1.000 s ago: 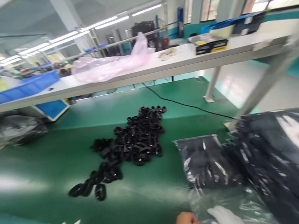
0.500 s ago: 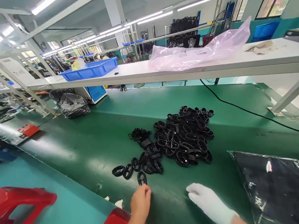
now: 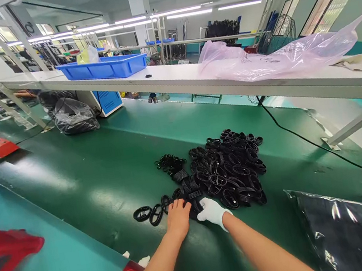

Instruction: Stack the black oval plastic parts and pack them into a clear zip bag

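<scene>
My bare left hand point(image 3: 179, 218) lies over the near end of a row of black oval rings with crossbars, its fingers curled against them. My right hand point(image 3: 213, 213), in a white glove, closes on the other side of the same black rings, close to the left hand. Their fingers partly hide the held pieces. Left of my hands lie loose black oval rings point(image 3: 141, 214) on the green table point(image 3: 105, 175). Right behind them spreads a large heap of black oval rings point(image 3: 230, 169). A smaller pile of tiny black rings point(image 3: 170, 162) lies farther back.
A clear bag with black contents point(image 3: 353, 227) lies at the right. A black cable point(image 3: 298, 135) crosses the table. Above stands a white shelf point(image 3: 178, 74) with a blue tray point(image 3: 105, 68) and pink plastic point(image 3: 271, 57). Red stools point(image 3: 10, 249) are at the left and below.
My left hand has left the single near ring and moved up to the row. My right hand has moved left to the rings beside it. The view has shifted.
</scene>
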Demonstrator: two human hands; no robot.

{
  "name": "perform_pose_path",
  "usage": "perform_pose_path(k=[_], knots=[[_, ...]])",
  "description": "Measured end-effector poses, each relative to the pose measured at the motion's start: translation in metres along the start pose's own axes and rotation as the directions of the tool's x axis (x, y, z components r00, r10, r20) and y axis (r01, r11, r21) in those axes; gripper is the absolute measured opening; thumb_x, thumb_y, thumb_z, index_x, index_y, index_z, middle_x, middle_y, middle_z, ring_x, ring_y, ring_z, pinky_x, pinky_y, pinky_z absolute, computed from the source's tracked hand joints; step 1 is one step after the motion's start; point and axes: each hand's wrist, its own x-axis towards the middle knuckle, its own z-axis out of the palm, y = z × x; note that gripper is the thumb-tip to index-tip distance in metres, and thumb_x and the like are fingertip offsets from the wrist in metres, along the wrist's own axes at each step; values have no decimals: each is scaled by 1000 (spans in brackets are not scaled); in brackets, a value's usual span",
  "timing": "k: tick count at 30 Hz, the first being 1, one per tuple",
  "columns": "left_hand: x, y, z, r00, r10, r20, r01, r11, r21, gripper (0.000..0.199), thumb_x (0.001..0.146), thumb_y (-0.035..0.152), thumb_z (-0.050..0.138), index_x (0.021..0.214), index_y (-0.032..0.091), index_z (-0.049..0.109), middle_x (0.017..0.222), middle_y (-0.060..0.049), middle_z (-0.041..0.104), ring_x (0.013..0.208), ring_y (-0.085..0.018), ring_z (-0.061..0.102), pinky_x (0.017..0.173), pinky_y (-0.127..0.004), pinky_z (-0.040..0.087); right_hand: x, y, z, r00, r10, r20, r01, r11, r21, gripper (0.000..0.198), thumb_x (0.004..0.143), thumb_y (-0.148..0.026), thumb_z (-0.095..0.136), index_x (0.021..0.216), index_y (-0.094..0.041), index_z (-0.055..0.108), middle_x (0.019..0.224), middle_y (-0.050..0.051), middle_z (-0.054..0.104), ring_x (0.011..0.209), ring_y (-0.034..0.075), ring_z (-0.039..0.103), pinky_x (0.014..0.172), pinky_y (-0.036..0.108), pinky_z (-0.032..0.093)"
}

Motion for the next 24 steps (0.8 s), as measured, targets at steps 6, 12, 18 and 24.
perform_pose_path(k=[6, 12, 18, 24], knots=[[-20, 42, 15, 993, 103, 64, -105, 994, 34, 17, 75, 19, 53, 89, 19, 63, 89, -9, 62, 96, -26, 50, 89, -43, 33, -54, 26, -30, 986, -163, -30, 146, 942, -303, 29, 70, -1, 46, 90, -18, 59, 95, 8, 57, 92, 23, 51, 79, 36, 37], [-62, 86, 30, 986, -17, 168, 17, 1000, -1, 21, 77, 22, 50, 95, 18, 61, 87, -8, 66, 92, -27, 54, 81, -42, 36, -104, 72, -41, 934, -353, 62, 340, 817, -465, 52, 73, 2, 36, 115, -26, 50, 117, 5, 54, 97, 22, 51, 79, 36, 41], [-63, 102, 21, 987, -76, 139, 84, 995, -50, 34, 76, 18, 49, 109, 22, 54, 106, -5, 60, 99, -24, 51, 83, -38, 36, -128, 116, -29, 976, 56, -211, -14, 981, 195, 55, 71, -1, 27, 118, -18, 49, 109, 6, 57, 94, 15, 55, 86, 30, 43], [-29, 132, 30, 976, 45, 213, -42, 999, -18, 79, 56, 22, 68, 128, 14, 39, 126, -14, 47, 118, -31, 36, 102, -46, 21, -141, 128, -3, 973, 209, -97, -110, 793, 599, 34, 67, -15, 44, 96, -17, 61, 99, 8, 60, 98, 20, 54, 94, 34, 37]])
